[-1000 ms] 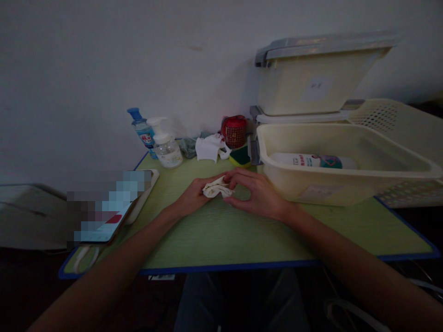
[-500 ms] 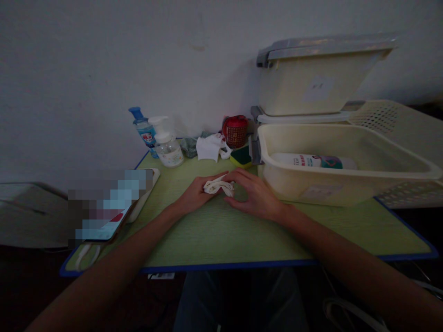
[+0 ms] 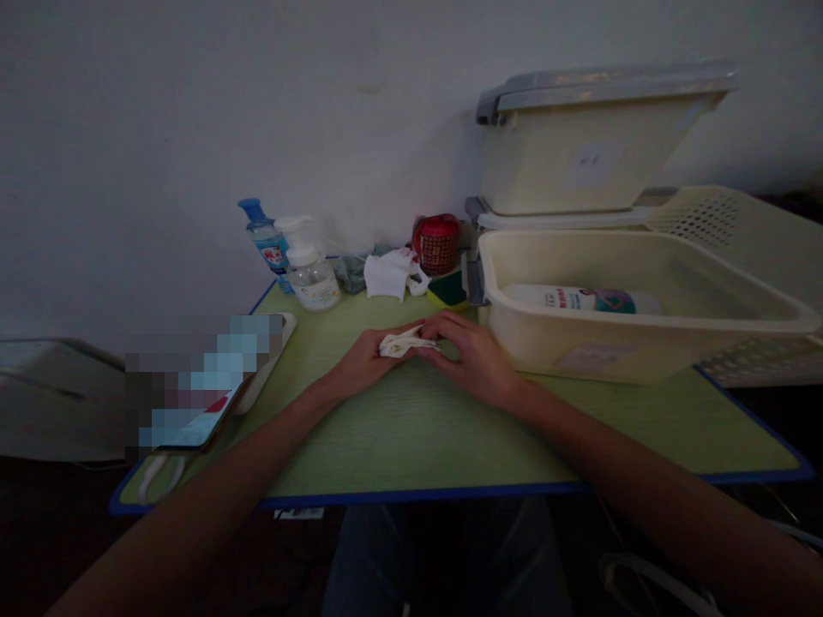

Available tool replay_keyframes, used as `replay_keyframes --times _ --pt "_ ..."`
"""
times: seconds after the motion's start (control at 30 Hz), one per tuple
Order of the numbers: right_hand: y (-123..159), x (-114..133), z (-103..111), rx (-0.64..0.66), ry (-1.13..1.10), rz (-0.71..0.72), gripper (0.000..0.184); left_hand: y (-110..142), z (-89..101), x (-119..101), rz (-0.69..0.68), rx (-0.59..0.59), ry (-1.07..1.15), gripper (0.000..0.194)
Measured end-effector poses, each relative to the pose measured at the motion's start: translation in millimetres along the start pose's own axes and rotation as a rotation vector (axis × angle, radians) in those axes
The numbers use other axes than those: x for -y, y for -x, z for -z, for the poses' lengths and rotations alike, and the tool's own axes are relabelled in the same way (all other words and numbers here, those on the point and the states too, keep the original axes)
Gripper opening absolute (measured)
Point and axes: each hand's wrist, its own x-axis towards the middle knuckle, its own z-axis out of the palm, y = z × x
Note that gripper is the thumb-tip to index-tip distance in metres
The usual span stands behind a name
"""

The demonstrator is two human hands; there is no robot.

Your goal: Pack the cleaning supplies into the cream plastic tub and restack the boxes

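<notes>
A small folded white cloth (image 3: 399,343) is held between my two hands, above the middle of the green table (image 3: 411,437). My left hand (image 3: 366,362) is closed around its left side. From the right, my right hand (image 3: 472,356) pinches its edge between thumb and fingers. The cloth's layered folds face me; its far side is hidden by the fingers. Just beyond the hands lies a green and yellow sponge (image 3: 448,292), touched by neither hand.
A cream bin (image 3: 643,343) with a white bottle (image 3: 572,299) inside stands right, a lidded bin (image 3: 553,163) behind it. At the back are a blue bottle (image 3: 267,244), a pump bottle (image 3: 315,278), white fabric (image 3: 386,272) and a red container (image 3: 438,242). A phone (image 3: 219,386) leans left.
My right thumb and fingers have closed onto the cloth's right edge. The cloth looks flatter, its folds pressed together. My left hand has hardly moved.
</notes>
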Motion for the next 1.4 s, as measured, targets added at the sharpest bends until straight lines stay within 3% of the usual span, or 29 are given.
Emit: replay_keyframes --times 0.4,0.8,1.0,1.4 --pt "-2 6 5 -0.005 -0.143 -0.164 0.011 1 -2.0 1 0.025 -0.025 0.057 0.057" --pt "-4 4 2 -0.084 -0.160 -0.154 0.011 3 -9.3 -7 0.015 -0.150 0.033 0.056" --pt "-8 2 -3 -0.121 -0.185 -0.299 0.011 1 -11.8 -10 0.071 -0.217 0.169 0.059" --pt "-14 -8 -10 -0.116 -0.483 -0.560 0.026 -1 -10.2 -1 0.246 -0.181 0.684 0.041"
